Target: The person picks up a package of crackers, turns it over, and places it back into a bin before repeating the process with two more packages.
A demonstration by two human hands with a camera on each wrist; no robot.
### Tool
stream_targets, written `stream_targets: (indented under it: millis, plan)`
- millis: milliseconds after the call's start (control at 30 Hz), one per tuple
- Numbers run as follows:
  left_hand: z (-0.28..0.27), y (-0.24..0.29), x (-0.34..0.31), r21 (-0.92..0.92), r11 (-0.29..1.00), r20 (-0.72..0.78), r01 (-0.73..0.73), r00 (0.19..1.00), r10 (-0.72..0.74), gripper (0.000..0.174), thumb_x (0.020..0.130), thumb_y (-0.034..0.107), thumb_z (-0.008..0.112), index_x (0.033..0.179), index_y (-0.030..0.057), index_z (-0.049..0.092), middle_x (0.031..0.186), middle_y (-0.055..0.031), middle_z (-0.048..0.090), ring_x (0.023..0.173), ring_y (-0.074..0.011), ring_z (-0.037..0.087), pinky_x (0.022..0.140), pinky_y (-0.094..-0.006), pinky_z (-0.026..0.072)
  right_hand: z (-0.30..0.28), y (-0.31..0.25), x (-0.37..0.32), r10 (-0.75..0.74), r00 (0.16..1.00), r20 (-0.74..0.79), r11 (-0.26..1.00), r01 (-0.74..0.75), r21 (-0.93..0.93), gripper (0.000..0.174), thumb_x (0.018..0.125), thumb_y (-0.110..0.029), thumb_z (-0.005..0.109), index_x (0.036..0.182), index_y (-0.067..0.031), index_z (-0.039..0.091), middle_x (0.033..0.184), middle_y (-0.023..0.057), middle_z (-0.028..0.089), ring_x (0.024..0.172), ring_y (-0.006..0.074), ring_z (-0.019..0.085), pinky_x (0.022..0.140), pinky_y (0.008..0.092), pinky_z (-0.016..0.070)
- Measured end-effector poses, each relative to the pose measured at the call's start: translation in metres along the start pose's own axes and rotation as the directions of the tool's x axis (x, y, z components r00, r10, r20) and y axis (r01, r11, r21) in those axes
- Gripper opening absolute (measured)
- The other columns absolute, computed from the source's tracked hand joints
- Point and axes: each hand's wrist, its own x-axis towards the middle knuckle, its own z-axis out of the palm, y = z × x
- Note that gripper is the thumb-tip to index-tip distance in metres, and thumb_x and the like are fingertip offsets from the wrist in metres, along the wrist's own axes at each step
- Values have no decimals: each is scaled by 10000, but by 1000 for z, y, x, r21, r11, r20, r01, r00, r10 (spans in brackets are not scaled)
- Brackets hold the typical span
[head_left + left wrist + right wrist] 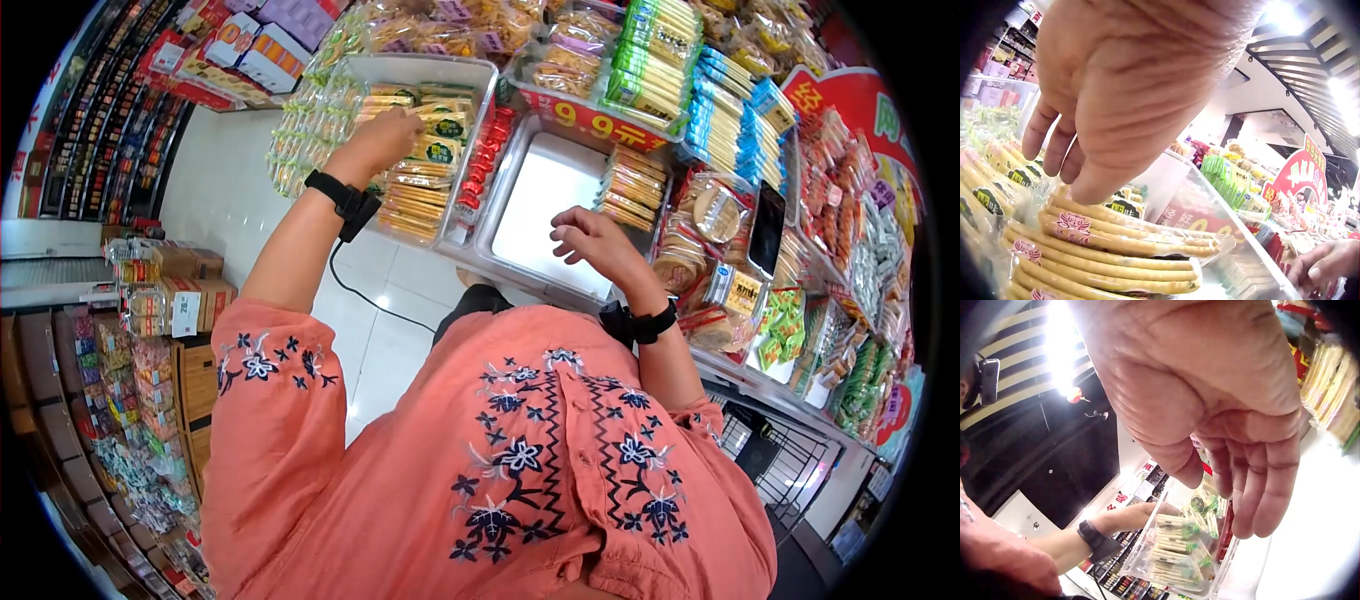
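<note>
Clearly inside bin rim (488, 78), left hand (385, 143)

**Coral shirt with dark flower embroidery**

The person wears a loose coral-pink shirt (400, 480) with a button strip (583, 450) in the same colour. On both sides of the button strip run dark zigzag lines (549, 440), and farther out from it there are navy flowers (522, 455) with white and grey outlines. The left sleeve (275, 385) and the right sleeve (712, 425) also carry embroidery. Well apart from the button strip, each wrist has a black strap, the left strap (325, 185) and the right strap (657, 325), with a small dark device. A thin black cable (372, 303) hangs from the left device (358, 215).
</note>
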Motion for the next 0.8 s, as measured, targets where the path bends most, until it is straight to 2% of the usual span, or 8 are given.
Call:
stream_targets:
  millis: [133,233,433,533,633,800]
  plan:
    - [-6,11,-3,35,999,0,14,1000,-14,276,883,87,564,1134,103,677,1090,-183,622,1087,-378,594,917,-473,492,-1,1,-1,17,1000,-8,1000,-17,7,333,969,-212,583,1193,34,593,1051,74,664,908,187,711,725,294,569]
    - [-1,9,-3,-19,999,-46,50,998,-51,271,865,85,588,1120,108,677,1094,-184,611,1091,-382,587,906,-473,492,-2,1,2,21,1000,-2,1000,-21,8,333,969,-215,580,1193,31,594,1057,73,663,909,184,709,728,293,566]
    - [-1,-5,-7,-95,996,-30,-3,1000,1,262,859,97,627,1119,112,658,1101,-160,584,1076,-380,579,890,-466,487,-2,-2,5,33,999,6,999,-33,3,339,967,-222,579,1193,31,597,1058,74,666,912,183,708,737,296,566]
    - [-11,-6,-13,-197,980,-10,-36,999,35,280,867,106,647,1146,97,637,1121,-154,603,1075,-363,590,891,-446,490,-3,-7,5,40,999,8,999,-40,-5,339,969,-221,578,1195,31,599,1060,78,667,917,186,709,742,296,566]
    - [-26,1,-24,-309,944,-92,-113,992,89,286,879,91,685,1156,71,617,1063,-107,627,1013,-305,620,871,-389,488,-3,-8,6,44,999,6,999,-44,-11,335,972,-216,573,1196,32,600,1059,80,669,921,187,709,744,297,567]
    - [-61,18,-49,-447,895,-181,-3,980,-88,258,959,162,653,1181,43,594,998,-88,658,918,-206,640,789,-343,512,-6,-5,10,24,1000,11,1000,-24,-1,327,976,-210,567,1196,30,600,1067,83,677,923,185,709,742,296,566]
